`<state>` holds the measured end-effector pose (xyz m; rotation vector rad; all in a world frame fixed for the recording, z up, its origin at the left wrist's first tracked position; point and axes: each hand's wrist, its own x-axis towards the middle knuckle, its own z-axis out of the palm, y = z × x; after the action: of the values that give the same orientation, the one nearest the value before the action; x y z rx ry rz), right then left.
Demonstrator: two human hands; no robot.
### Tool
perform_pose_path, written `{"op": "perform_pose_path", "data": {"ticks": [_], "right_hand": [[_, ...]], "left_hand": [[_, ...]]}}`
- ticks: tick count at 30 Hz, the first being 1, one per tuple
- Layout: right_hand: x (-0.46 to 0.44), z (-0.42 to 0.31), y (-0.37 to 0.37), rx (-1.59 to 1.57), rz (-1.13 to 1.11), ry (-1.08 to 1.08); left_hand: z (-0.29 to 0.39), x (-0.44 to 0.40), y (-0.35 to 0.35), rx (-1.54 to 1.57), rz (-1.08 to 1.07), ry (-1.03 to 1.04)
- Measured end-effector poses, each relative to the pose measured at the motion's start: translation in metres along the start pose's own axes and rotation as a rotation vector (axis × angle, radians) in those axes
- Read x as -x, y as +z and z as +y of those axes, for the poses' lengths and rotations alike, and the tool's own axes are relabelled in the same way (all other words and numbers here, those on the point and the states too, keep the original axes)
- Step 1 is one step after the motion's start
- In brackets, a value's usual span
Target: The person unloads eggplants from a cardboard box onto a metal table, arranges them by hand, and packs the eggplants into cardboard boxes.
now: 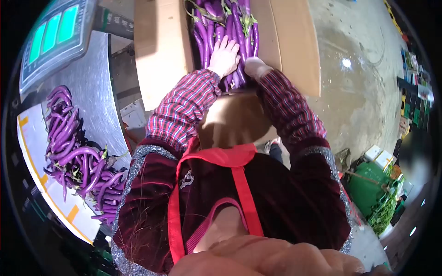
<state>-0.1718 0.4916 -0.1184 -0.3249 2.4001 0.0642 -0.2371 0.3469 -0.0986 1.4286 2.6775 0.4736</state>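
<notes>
Long purple eggplants [234,30] lie lengthwise in an open cardboard box [161,50] in front of my body. My left hand [224,57] rests on top of them, its fingers stretched out and slightly apart. Beside it, at the box's right inner wall, is my right hand [256,68]; its fingers point down along the eggplants and are mostly hidden, so I cannot see whether they hold one. Some eggplants near the far end show green stem caps.
To the left, a metal table [94,69] carries a scale display [53,37] with green panels. A pile of loose eggplants [76,152] lies there, partly over a white board [39,138]. At the right are wet floor [354,92] and a green container [368,186] beside leafy greens.
</notes>
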Motion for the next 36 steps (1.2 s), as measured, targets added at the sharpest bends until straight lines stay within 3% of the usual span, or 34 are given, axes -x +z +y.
{"op": "perform_pose_path", "data": {"ticks": [1,4,5,7,9,10,12,13,15,16,17,19,21,23,25,26,28,32,36], "right_hand": [[0.000,0.003,0.001,0.023,0.006,-0.014],[0.009,0.000,-0.002,-0.576,0.443,0.454],[0.005,-0.001,0.000,-0.560,0.442,0.426],[-0.016,-0.002,0.015,-0.049,0.312,0.311],[-0.028,0.000,0.024,0.229,0.263,0.245],[-0.027,0.002,0.029,-0.165,0.326,0.377],[-0.025,0.008,0.031,-0.628,0.412,0.494],[-0.012,-0.001,0.009,-0.626,0.390,0.471],[0.044,-0.038,-0.061,-0.541,0.298,0.394],[0.032,-0.031,-0.048,-0.232,0.318,0.203],[0.032,-0.035,-0.048,-0.119,0.438,0.025],[0.010,-0.062,-0.049,0.093,0.630,-0.192],[-0.037,-0.058,-0.018,0.411,0.350,-0.289],[-0.054,-0.052,0.004,0.333,0.288,-0.230],[-0.023,-0.085,-0.070,0.200,0.015,-0.146],[-0.023,-0.080,-0.073,0.070,0.031,-0.149],[-0.005,-0.077,-0.087,-0.108,0.077,-0.120],[0.069,-0.133,-0.126,-0.048,0.247,-0.126],[0.096,-0.202,-0.151,-0.245,0.503,-0.075]], "left_hand": [[-0.003,0.001,0.006,-0.006,0.018,-0.021],[0.008,0.009,0.014,0.056,-0.362,-0.079],[0.010,0.009,0.012,0.057,-0.349,-0.108],[0.010,0.004,0.007,0.025,-0.509,-0.094],[0.003,0.003,0.006,0.007,-0.565,-0.103],[0.004,0.007,0.009,0.045,-0.590,-0.085],[0.011,0.016,-0.014,0.082,-0.612,-0.043],[0.022,0.027,-0.045,0.082,-0.611,-0.028],[0.034,0.045,-0.088,0.099,-0.539,0.002],[0.030,0.046,-0.110,0.200,-0.556,-0.023],[0.027,0.057,-0.130,0.290,-0.559,-0.057],[0.018,0.097,-0.140,0.363,-0.139,0.023],[0.007,0.125,-0.131,0.555,0.013,0.079],[0.003,0.143,-0.154,0.608,0.104,-0.002],[-0.007,0.169,-0.170,0.774,0.183,0.016],[-0.010,0.181,-0.177,0.761,0.210,0.004],[-0.018,0.214,-0.193,1.058,0.006,-0.149],[-0.047,0.279,-0.192,1.268,0.051,-0.274],[-0.081,0.340,-0.192,1.322,0.212,-0.405]]}}
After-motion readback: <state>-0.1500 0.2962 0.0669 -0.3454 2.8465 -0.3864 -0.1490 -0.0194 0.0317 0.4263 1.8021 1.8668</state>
